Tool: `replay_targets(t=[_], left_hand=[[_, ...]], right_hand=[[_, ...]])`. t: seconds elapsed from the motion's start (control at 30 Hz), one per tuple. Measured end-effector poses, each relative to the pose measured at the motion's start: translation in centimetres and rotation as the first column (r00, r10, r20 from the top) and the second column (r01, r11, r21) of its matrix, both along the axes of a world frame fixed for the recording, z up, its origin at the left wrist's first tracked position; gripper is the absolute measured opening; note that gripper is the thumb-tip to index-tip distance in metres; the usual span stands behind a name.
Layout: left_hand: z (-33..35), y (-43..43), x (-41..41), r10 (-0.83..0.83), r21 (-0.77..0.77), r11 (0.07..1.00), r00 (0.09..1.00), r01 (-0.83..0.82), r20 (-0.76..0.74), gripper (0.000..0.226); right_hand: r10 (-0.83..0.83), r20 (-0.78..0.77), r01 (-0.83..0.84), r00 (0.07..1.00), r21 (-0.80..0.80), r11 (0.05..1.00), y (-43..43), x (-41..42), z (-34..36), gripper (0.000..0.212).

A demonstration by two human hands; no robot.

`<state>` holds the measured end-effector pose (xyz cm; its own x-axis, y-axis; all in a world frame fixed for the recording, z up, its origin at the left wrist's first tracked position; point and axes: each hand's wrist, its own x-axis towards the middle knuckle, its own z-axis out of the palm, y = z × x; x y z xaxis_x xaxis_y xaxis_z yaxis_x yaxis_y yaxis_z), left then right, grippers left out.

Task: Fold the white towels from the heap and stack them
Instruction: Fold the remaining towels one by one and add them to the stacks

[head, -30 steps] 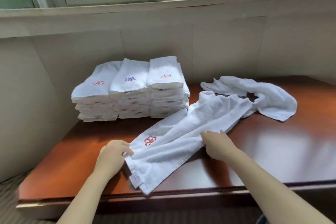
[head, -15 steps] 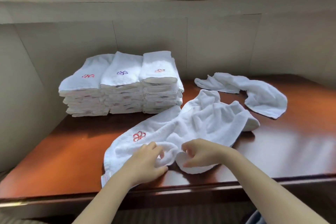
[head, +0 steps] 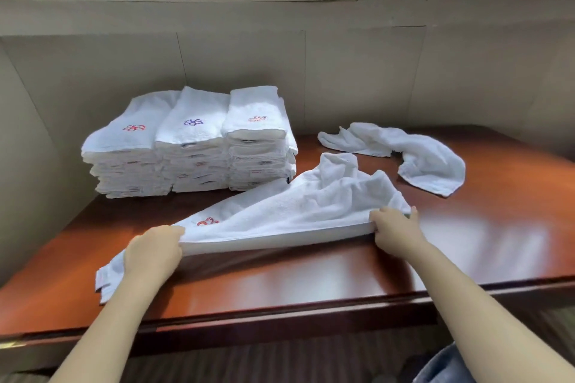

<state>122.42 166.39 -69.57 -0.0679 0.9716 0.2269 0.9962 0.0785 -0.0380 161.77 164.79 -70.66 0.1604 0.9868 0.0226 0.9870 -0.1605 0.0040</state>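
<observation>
- While we hold the towel (head: 295, 208) stretched between both hands, its near fold is raised just off the bench (head: 485, 227) and its far part lies bunched toward the 3 stacks (head: 189, 146).
- Our left hand (head: 152, 253) has its fingers curled over the fold near the red emblem (head: 208, 222); a short end trails out past it on the bench.
- Our right hand (head: 393, 228) pinches the other end, fingers closed on the cloth.
- We judge the main risk to be an uneven fold: the rumpled far part could crease under if we lay it down without pulling it smooth.
- Soft cloth sags, so a slack grip could let the layers slip apart.
- 1 more loose towel (head: 429, 162) waits at the back right, well apart from ours.
</observation>
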Motion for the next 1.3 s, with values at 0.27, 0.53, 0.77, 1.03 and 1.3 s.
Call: replay_targets(t=[0.27,0.53,0.77,1.03,1.3], left_hand=[[-0.3,0.5,-3.2,0.293,0.073,0.945,0.924,-0.319,0.246,0.020],[-0.8,0.7,-3.0,0.217,0.130,0.945,0.875,-0.299,0.433,0.018],[-1.7,1.1,0.7,-0.055,-0.130,0.990,0.998,0.057,0.018,0.040],[-1.8,0.0,8.6,-0.320,-0.288,0.853,0.871,0.436,0.372,0.055],[-0.1,-0.4,11.3,-0.542,0.366,0.828,0.777,0.426,0.321,0.035]], right_hand=[[-0.147,0.220,0.038,0.964,0.435,0.900,-1.5,-0.2,-0.1,0.026],[-0.293,-0.675,0.704,0.678,0.480,0.524,-0.9,6.8,5.5,0.021],[-0.078,-0.238,0.019,0.968,-0.240,0.971,0.4,4.7,5.1,0.046],[-0.088,0.032,0.090,0.996,-0.064,0.994,0.2,1.7,0.6,0.080],[-0.185,-0.264,0.313,0.947,0.618,0.721,-1.5,3.1,3.5,0.030]])
